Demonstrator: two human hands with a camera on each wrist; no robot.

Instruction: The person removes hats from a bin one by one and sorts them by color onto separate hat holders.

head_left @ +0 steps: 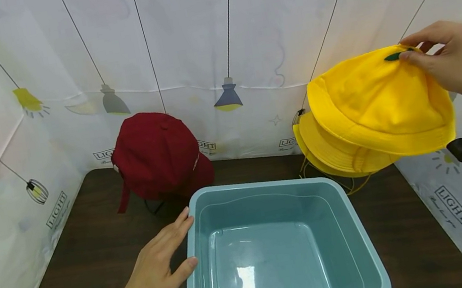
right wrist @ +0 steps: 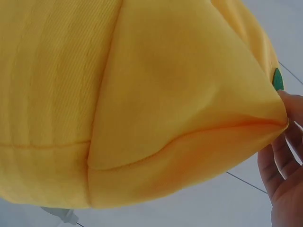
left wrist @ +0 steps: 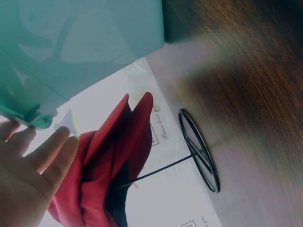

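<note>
Nearest the camera, a teal tub (head_left: 282,250) is touched on its nine-o'clock rim by the flat, relaxed left hand (head_left: 159,263). At two o'clock, a yellow bucket hat (head_left: 382,103) is pinched at its crown by the right hand (head_left: 457,55), brim tilted toward eight o'clock. A second yellow hat (head_left: 333,152) lies just beneath it, and a red cap (head_left: 157,156) is propped on a wire stand (left wrist: 199,151) at eleven o'clock.

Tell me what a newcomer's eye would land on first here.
First, the bright yellow hat at the right, pinched at its crown by the right hand and raised above a second yellow hat. Next, the teal tub in the middle of the dark table, the left hand resting against its side. Behind it sits a red cap on a wire stand.
</note>
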